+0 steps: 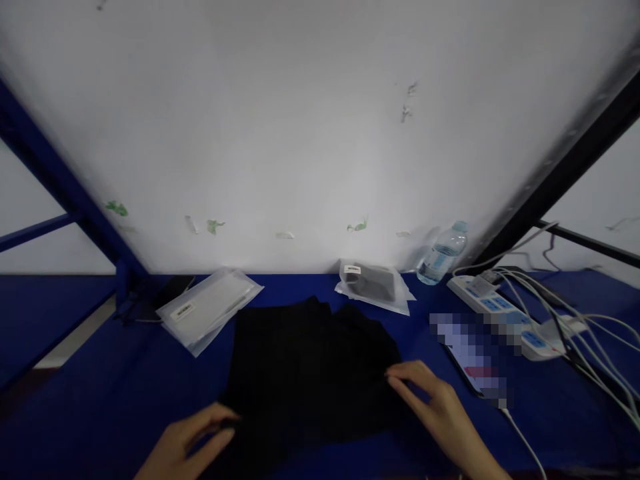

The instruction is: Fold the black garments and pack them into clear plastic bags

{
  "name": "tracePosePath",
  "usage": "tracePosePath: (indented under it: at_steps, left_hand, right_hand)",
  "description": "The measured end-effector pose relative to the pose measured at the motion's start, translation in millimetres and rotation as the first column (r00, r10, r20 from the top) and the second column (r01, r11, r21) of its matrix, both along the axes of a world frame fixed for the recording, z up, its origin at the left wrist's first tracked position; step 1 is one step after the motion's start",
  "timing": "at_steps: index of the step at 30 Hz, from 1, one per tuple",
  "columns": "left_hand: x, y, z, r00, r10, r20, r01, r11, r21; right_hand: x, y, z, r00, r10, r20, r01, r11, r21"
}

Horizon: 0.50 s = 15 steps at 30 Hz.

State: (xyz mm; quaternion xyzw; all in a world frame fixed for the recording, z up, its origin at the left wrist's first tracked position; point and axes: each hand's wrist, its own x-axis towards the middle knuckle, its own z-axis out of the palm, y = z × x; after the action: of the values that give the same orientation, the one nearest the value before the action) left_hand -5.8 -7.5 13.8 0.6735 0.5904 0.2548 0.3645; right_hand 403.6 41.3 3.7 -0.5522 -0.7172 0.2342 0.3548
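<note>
A black cloth garment (310, 373) lies spread on the blue tabletop in front of me; its exact kind is hard to make out in the dark fabric. At its lower left side, my left hand (193, 437) pinches a bit of the edge between thumb and fingers. My right hand (427, 397) pinches the garment's right edge, thumb and forefinger together. Behind the garment's left corner lie flat translucent plastic bags (210, 310) with a barcode label. Beyond its top right edge sits another plastic bag (373, 285) with something dark inside and a white label.
A water bottle (443, 255) leans against the white wall. To the right, a phone (473, 360) with a cable lies by a power strip (505, 313) and tangled white cables (595, 333). A dark flat device (173, 290) is at the back left, near a blue frame post (75, 180).
</note>
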Motion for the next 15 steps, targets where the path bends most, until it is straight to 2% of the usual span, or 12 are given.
tracePosePath:
  at_steps: [2, 4, 8, 11, 15]
  left_hand:
    - [0.1, 24.4, 9.9, 0.996, 0.073, 0.044, -0.074, 0.997, 0.015]
    - [1.0, 51.9, 12.0, 0.987, 0.159, 0.032, -0.161, 0.984, 0.071]
    - [0.6, 93.2, -8.0, 0.968, 0.243, -0.058, -0.223, 0.945, 0.240]
    - [-2.0, 101.4, -24.8, 0.952, 0.262, -0.157, -0.204, 0.928, 0.312]
    - [-4.2, 97.4, -30.1, 0.955, 0.228, -0.191, -0.162, 0.936, 0.312]
  right_hand:
    - [-4.6, 24.5, 8.4, 0.998, -0.068, -0.014, 0.069, 0.996, 0.065]
    - [-10.0, 53.8, 9.3, 0.994, -0.113, -0.011, 0.113, 0.984, 0.138]
    - [-17.3, 99.8, -6.8, 0.989, -0.135, 0.053, 0.124, 0.976, 0.180]
    - [-12.4, 104.1, -20.5, 0.983, -0.172, 0.059, 0.160, 0.973, 0.166]
    - [3.1, 83.6, -27.4, 0.948, -0.311, 0.070, 0.308, 0.950, 0.059]
